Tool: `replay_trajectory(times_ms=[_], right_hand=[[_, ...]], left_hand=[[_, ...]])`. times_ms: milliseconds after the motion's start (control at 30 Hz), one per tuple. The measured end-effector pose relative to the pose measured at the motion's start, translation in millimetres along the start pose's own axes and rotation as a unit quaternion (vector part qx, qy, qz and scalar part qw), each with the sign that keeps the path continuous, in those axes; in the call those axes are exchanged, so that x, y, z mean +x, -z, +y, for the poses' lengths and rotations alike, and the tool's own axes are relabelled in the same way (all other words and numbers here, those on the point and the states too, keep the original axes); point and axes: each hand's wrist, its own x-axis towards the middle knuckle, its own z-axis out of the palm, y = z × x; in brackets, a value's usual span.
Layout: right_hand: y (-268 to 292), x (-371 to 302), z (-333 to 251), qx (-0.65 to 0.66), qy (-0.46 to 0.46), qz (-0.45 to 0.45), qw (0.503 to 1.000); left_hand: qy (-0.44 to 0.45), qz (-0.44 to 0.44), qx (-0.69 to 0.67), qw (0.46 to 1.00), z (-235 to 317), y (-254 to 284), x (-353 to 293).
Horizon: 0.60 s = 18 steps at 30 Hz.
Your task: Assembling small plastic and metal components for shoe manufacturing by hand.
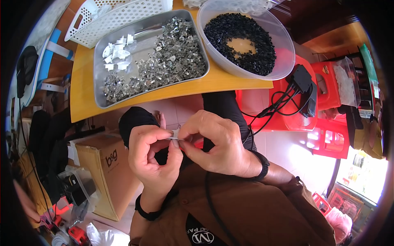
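Close in front of my chest, both hands meet at a small white plastic piece point(175, 133). My left hand point(152, 158) pinches it between thumb and forefinger. From the other side, the thumb and fingertips of my right hand point(219, 143) grip it too. Fingertips cover much of the piece, so its full shape is hidden. Beyond my hands, a metal tray point(141, 28) on the table holds a heap of small shiny metal parts point(176, 57). Several similar white plastic pieces point(119, 53) lie at its left end.
A clear plastic bowl point(283, 45) of small black parts point(221, 33) stands right of the tray on the yellow table point(84, 82). Behind is a white perforated basket point(123, 16). Black cables point(283, 98) lie on a red stool point(295, 119); a cardboard box point(108, 172) stands at left.
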Motion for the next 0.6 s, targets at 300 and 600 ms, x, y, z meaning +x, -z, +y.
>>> replay_trajectory(times_ms=[300,600], right_hand=[[0,1,0,0.006,-0.007,-0.034,0.999],[1,7,-2,0.135,-0.150,-0.016,0.979]], left_hand=[[-0.027,-0.021,0.051,0.998,-3,13,-1],[0.143,-0.024,-0.171,0.975,1,18,4]])
